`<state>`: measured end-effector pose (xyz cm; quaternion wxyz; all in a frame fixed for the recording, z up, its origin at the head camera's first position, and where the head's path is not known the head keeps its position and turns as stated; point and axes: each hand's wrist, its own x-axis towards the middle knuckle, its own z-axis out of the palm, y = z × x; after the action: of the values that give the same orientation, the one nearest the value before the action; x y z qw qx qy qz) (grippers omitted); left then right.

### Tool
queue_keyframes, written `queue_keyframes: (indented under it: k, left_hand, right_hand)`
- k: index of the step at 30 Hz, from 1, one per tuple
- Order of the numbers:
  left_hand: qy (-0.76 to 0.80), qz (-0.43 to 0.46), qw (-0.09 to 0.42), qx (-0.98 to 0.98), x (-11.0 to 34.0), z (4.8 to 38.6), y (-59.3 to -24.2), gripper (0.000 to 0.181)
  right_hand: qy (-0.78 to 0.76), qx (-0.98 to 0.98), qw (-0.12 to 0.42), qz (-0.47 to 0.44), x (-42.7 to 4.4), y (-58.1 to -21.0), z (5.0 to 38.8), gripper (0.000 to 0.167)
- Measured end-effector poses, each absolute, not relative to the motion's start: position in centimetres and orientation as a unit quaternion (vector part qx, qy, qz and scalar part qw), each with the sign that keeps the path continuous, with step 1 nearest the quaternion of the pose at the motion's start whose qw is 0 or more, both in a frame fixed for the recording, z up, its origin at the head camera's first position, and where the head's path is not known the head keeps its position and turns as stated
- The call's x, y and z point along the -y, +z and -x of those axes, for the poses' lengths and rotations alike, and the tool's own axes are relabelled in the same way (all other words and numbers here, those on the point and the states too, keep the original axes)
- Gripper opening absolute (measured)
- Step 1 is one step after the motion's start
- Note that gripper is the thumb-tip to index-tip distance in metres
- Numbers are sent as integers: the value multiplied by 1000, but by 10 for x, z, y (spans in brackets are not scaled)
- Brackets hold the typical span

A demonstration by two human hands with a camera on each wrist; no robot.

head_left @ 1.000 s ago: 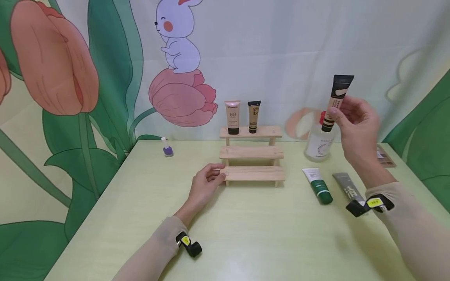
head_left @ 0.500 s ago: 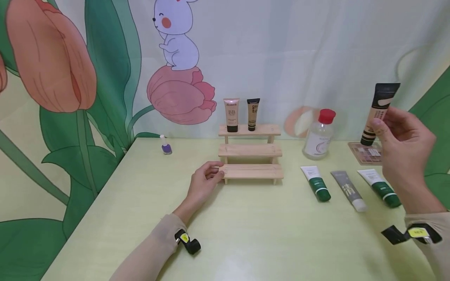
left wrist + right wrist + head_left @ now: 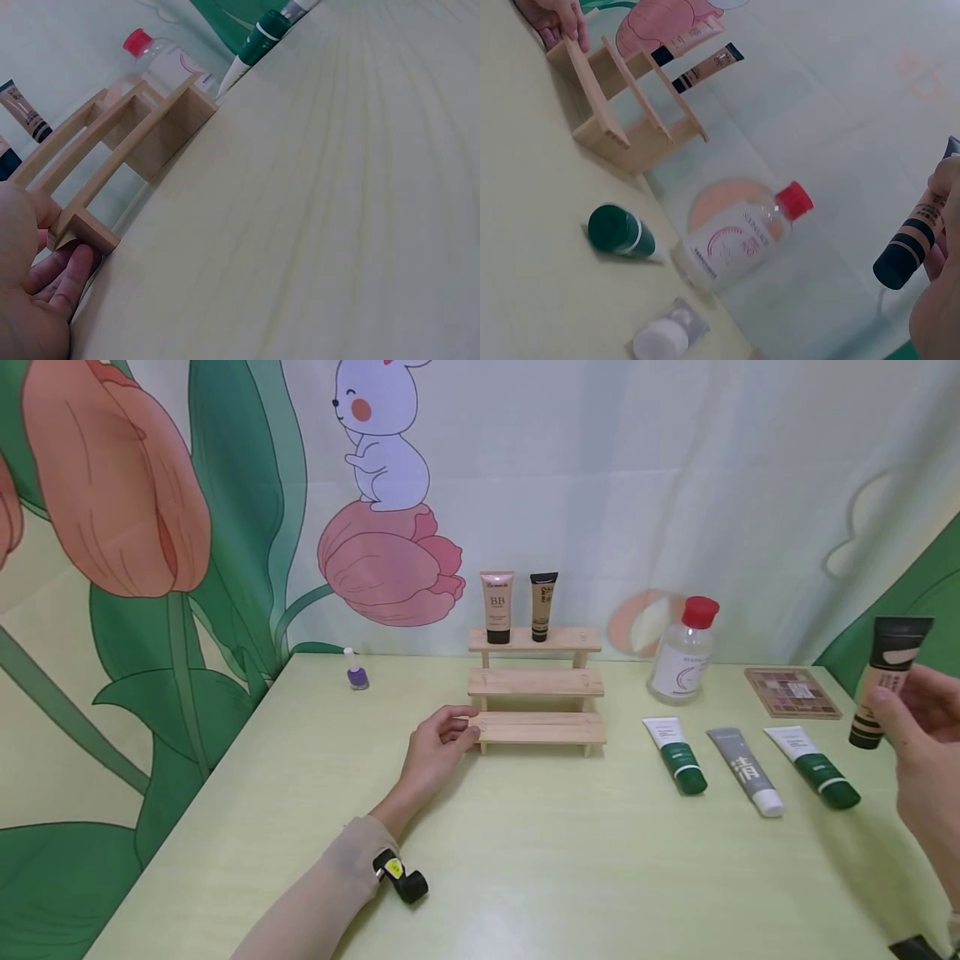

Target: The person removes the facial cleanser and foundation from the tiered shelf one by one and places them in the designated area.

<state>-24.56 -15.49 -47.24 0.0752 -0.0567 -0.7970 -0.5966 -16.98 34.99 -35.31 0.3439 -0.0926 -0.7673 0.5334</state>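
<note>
My right hand (image 3: 926, 735), at the far right of the head view, pinches a beige cosmetic tube (image 3: 882, 689) with black ends. The tube is raised above the table, cap end down, slightly tilted. My left hand (image 3: 435, 752) grips the left end of the lowest step of a three-tier wooden display rack (image 3: 540, 727). In the left wrist view its thumb lies on top and its fingers curl beneath the step. On the top tier stand a pink BB cream tube (image 3: 497, 606) and a smaller tan tube (image 3: 542, 607), both cap down.
Right of the rack stands a clear bottle (image 3: 678, 660) with a red cap. Before it lie a green-and-white tube (image 3: 678, 757), a grey tube (image 3: 745, 770) and another green-and-white tube (image 3: 813, 768). An eyeshadow palette (image 3: 793, 692) lies behind; purple nail polish (image 3: 357, 672) stands back left.
My right hand has moved right and then down with the beige tube, uncovering the palette and the tubes on the table. My left hand keeps its place on the rack.
</note>
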Motion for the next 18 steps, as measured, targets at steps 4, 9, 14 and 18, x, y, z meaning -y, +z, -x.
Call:
queue_keyframes:
  k: [4,9,14,18]
  left_hand:
    - [-597,57,74,796,156,246,-473,27]
    - [-596,53,76,797,156,245,-474,27]
    - [-601,54,74,794,156,244,-474,27]
    - [-604,58,72,792,155,243,-473,27]
  right_hand:
    - [521,778,341,85,-367,-372,162,44]
    - [478,815,318,77,-386,-395,151,42]
    - [473,832,284,59,-400,-413,136,46]
    - [477,840,243,87,-409,-427,128,43]
